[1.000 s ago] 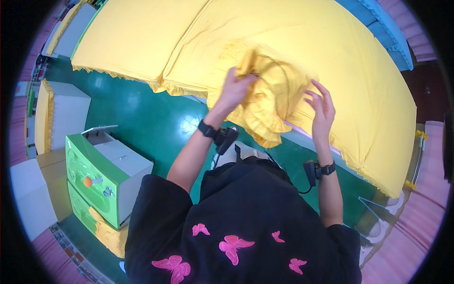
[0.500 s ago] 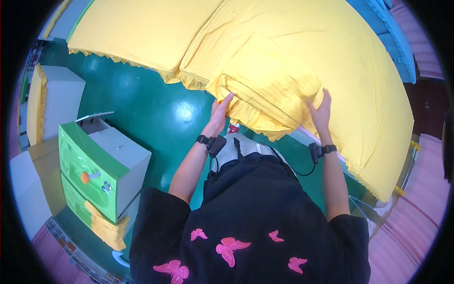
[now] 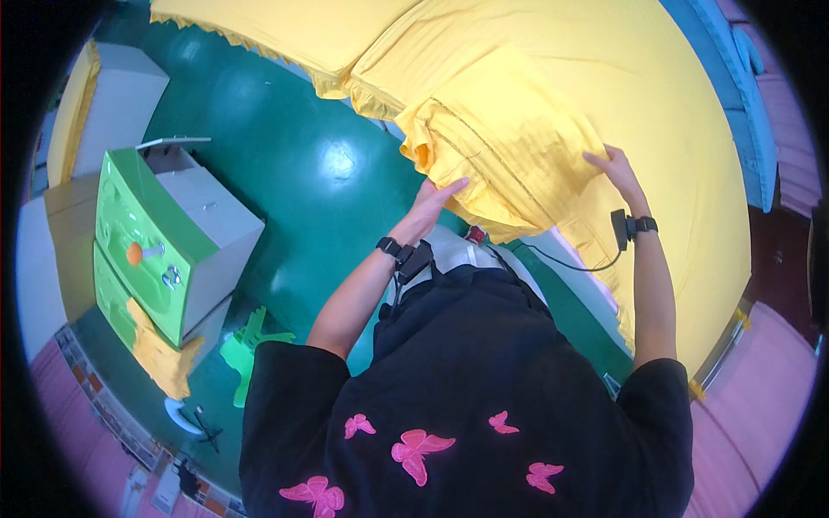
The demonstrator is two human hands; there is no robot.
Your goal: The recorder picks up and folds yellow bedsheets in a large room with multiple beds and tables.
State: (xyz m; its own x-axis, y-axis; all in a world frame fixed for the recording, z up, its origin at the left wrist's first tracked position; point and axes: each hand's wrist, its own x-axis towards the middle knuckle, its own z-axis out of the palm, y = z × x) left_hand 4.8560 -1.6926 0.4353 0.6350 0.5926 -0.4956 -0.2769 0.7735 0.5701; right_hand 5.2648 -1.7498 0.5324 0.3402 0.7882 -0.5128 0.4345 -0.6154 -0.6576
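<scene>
A ruffled, rectangular yellow cloth cover [image 3: 516, 142] was pinched between fingers by the left hand [image 3: 423, 211] and draped rightward of them over a yellow-sheeted bed [image 3: 665, 129]. Its right edge was touched by the right hand [image 3: 621, 171], pinching unclear; creasing was risked through uneven pulling.

Over my remote feed I see a glossy green floor [image 3: 259, 112] with a white glare of light [image 3: 337, 161] at eleven o'clock, a pale cabinet [image 3: 125, 104] at ten, a green sink unit [image 3: 187, 255] at nine, blue-covered furniture [image 3: 738, 121] at two and pink drapery [image 3: 760, 397] at four.
</scene>
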